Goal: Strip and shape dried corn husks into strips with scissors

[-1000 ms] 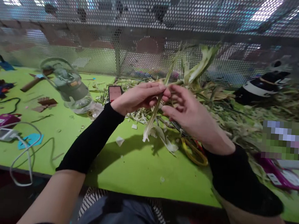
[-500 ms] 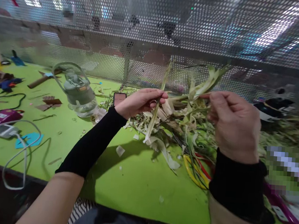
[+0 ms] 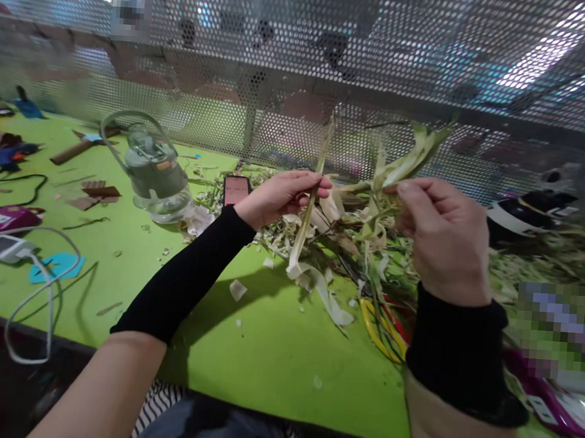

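My left hand (image 3: pixel 284 197) is closed in a pinch on a long pale-green corn husk strip (image 3: pixel 299 241). The strip stands nearly upright, and its whitish lower end curls down to the right just over the table. With thumb and forefinger, my right hand (image 3: pixel 448 240) pinches beside a bundle of corn husk (image 3: pixel 413 155), whose leaves spread up and to the right. What exactly lies between those fingertips is partly hidden. Behind and below both hands lies a heap of husk scraps (image 3: pixel 281 235).
On the green table (image 3: pixel 263 350), a water bottle (image 3: pixel 158 176) and a phone (image 3: pixel 236 190) stand left of the heap. Yellow-and-red-handled pliers (image 3: pixel 382 332) lie below my right hand. A hammer (image 3: pixel 74 150) and a white cable (image 3: pixel 48 315) are farther left. Perforated metal (image 3: pixel 293 65) walls the back.
My right hand has moved slightly left, and my left hand slightly right, so they are a little closer together. Both grips look the same. The view has shifted a little.
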Motion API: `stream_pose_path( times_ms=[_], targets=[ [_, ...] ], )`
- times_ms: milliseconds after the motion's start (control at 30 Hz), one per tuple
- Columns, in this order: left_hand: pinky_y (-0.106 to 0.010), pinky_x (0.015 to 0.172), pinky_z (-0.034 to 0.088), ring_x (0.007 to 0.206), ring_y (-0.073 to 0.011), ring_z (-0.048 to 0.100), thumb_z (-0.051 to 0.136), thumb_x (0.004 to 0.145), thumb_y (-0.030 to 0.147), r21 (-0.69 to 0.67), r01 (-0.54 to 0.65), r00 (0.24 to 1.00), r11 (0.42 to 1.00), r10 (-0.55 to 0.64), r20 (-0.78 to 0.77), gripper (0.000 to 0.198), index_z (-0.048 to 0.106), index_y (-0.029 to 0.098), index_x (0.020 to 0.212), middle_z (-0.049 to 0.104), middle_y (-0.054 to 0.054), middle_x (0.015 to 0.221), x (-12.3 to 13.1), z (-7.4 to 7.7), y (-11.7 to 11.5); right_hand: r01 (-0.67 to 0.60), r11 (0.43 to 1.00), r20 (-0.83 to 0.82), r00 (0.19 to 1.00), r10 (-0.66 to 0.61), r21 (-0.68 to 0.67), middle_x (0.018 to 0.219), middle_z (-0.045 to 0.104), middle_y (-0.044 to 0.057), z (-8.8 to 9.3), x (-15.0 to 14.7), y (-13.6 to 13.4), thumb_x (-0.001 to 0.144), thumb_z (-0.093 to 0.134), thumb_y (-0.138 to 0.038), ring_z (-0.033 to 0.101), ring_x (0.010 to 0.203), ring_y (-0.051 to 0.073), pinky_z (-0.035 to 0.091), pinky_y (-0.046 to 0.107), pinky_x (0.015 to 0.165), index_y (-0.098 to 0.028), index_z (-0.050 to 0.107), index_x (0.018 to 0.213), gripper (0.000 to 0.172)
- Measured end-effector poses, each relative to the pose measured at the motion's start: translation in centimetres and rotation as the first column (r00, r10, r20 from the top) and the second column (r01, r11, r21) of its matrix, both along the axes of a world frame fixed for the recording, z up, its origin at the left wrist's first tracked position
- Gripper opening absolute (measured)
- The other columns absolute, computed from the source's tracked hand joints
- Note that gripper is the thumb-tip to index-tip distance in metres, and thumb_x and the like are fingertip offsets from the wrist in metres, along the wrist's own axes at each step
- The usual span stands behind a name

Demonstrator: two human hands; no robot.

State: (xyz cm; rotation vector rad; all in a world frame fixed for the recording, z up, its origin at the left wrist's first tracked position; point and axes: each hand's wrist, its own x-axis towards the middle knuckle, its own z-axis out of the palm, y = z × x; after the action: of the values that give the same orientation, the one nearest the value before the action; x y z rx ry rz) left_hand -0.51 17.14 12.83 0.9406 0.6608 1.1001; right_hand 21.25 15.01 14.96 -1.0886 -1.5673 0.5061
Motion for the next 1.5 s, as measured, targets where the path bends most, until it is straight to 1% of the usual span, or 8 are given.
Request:
stream_pose_path(
  times_ms=[167,533,900,1100,1200,1367,1433,1500],
  targets=[
    [-0.012,0.039,0.022,0.047,0.0012,0.04,0.052,0.108,0.017,-0.003,0.1,0.995,0.995,-0.1,-0.018,0.031,0.072,0.008,0.086,0.069,-0.002,0.077,1.1,-0.2,-0.5,-0.143,0.986,-0.067,0.988,0.137,-0.087,0.049,0.037,-0.009,-0.3,-1.0,-0.2,0.091,0.073,-0.032,0.029,0.046,0.007,0.021,0.027,0.047,-0.021,0.072,0.076,0.018],
    [-0.013,0.038,0.02,0.047,0.0006,0.04,0.05,0.108,0.017,-0.1,0.376,0.927,0.921,-0.374,0.042,0.03,0.069,0.009,0.085,0.072,-0.004,0.084,4.1,-3.0,-0.3,-0.203,0.974,-0.373,0.915,0.153,-0.099,0.048,0.032,-0.012,-0.5,-2.3,0.3,0.081,0.083,-0.034,0.021,0.044,0.005,0.02,0.021,0.042,-0.02,0.066,0.072,0.024],
    [-0.009,0.041,0.027,0.046,0.0018,0.038,0.049,0.107,0.009,-0.245,0.103,0.979,0.964,-0.056,0.194,0.027,0.067,0.01,0.087,0.055,0.005,0.066,4.0,-2.6,-0.2,-0.14,0.99,-0.302,0.944,0.135,0.005,0.045,0.035,-0.012,-0.2,-1.7,0.5,0.081,0.078,-0.03,0.023,0.042,0.004,0.018,0.023,0.042,-0.019,0.068,0.074,0.016],
    [-0.016,0.05,0.032,0.053,-0.0008,0.046,0.057,0.104,0.013,0.069,0.157,0.962,0.985,-0.137,-0.237,0.021,0.072,0.008,0.091,0.06,0.002,0.074,3.8,-2.9,-0.6,-0.069,0.995,-0.238,0.968,0.084,0.074,0.05,0.037,-0.01,-0.6,-1.0,0.9,0.084,0.076,-0.034,0.025,0.044,0.006,0.018,0.027,0.043,-0.02,0.069,0.077,0.018],
    [-0.021,0.06,0.04,0.06,-0.0058,0.054,0.054,0.105,0.018,0.278,0.244,0.828,0.929,-0.051,-0.559,0.024,0.072,0.009,0.092,0.063,-0.001,0.077,3.9,-3.0,-0.9,0.046,0.99,-0.091,0.995,-0.034,0.13,0.053,0.04,-0.008,-0.6,-0.4,0.7,0.091,0.069,-0.03,0.028,0.047,0.008,0.02,0.028,0.046,-0.019,0.072,0.081,0.015],
    [-0.026,0.07,0.043,0.072,-0.0125,0.059,0.056,0.1,0.012,0.514,0.502,0.369,0.696,0.365,-0.855,0.023,0.071,0.013,0.083,0.07,-0.005,0.08,3.7,-2.8,-1.1,0.035,0.987,0.368,0.925,-0.092,0.159,0.065,0.058,-0.003,-0.1,0.0,-0.2,0.092,0.068,-0.033,0.043,0.059,0.01,0.03,0.029,0.058,-0.019,0.074,0.082,0.018],
    [-0.025,0.071,0.044,0.073,-0.0114,0.06,0.058,0.099,0.012,0.48,0.642,0.394,0.598,0.28,-0.875,0.02,0.073,0.015,0.085,0.071,-0.004,0.082,3.4,-2.4,-1.3,-0.019,0.994,0.44,0.898,-0.029,0.103,0.067,0.061,-0.003,-0.1,0.3,0.0,0.092,0.068,-0.036,0.044,0.06,0.01,0.031,0.029,0.059,-0.019,0.075,0.082,0.021],
    [-0.022,0.07,0.046,0.071,-0.0088,0.06,0.059,0.102,0.018,0.495,0.667,0.558,0.556,0.067,-0.827,0.018,0.074,0.016,0.094,0.072,-0.002,0.085,3.0,-1.8,-1.6,-0.01,1.0,0.426,0.905,-0.002,0.026,0.064,0.057,-0.004,-0.2,1.0,0.5,0.092,0.067,-0.04,0.04,0.057,0.01,0.029,0.03,0.057,-0.02,0.075,0.084,0.023]
  ],
)
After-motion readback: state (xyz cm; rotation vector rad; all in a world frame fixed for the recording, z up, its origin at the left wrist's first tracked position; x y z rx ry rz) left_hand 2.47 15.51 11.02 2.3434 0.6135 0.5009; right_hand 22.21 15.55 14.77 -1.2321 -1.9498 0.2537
